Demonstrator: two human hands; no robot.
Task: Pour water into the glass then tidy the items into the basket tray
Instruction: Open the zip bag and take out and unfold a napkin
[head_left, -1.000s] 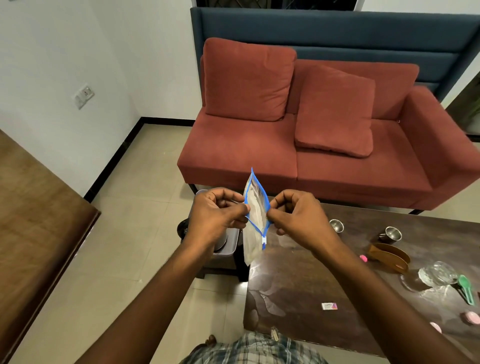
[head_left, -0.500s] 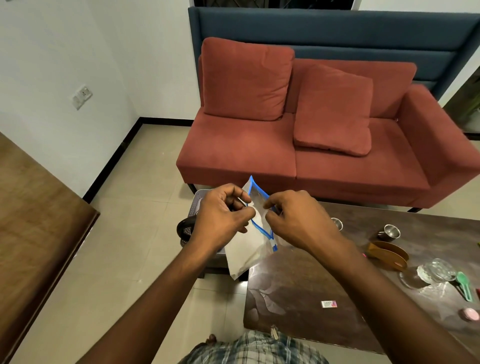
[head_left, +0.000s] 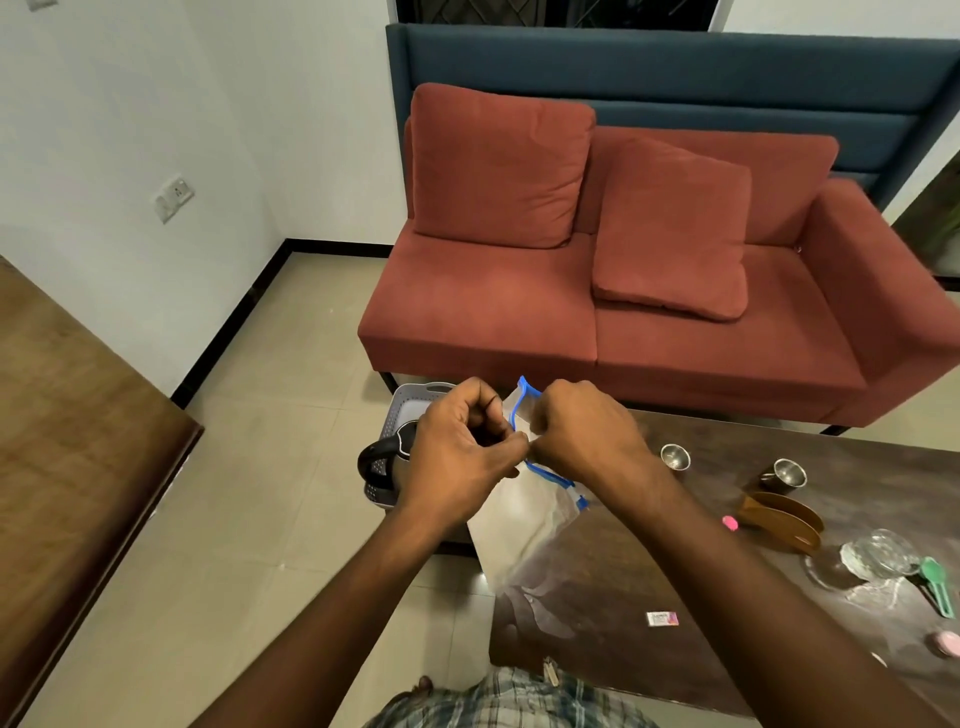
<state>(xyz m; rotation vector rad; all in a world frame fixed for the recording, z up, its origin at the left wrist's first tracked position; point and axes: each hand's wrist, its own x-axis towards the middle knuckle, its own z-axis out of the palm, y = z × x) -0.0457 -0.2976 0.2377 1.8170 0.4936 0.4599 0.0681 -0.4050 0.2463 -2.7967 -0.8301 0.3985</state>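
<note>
Both hands hold a clear zip bag (head_left: 524, 525) with a blue seal strip above the table's left end. My left hand (head_left: 460, 452) pinches the seal's left side, and my right hand (head_left: 584, 431) pinches it close beside, fingertips nearly meeting. The bag hangs down, tilted, over the table edge. A grey basket tray (head_left: 410, 400) sits on a low stand left of the table, mostly hidden behind my left hand, with a black-handled steel kettle (head_left: 384, 462) in it. A clear glass bowl (head_left: 883, 556) lies at the table's right.
The dark table (head_left: 649, 587) carries two steel cups (head_left: 675, 457) (head_left: 787, 474), a wooden holder (head_left: 779, 519), a green scoop (head_left: 937, 584), pink bits (head_left: 730, 523) and a small sachet (head_left: 661, 618). A red sofa (head_left: 623, 291) stands behind; a wooden surface (head_left: 78, 426) is at left.
The bag has dropped from upright to hanging tilted, and both hands have lowered and closed in together on the blue seal.
</note>
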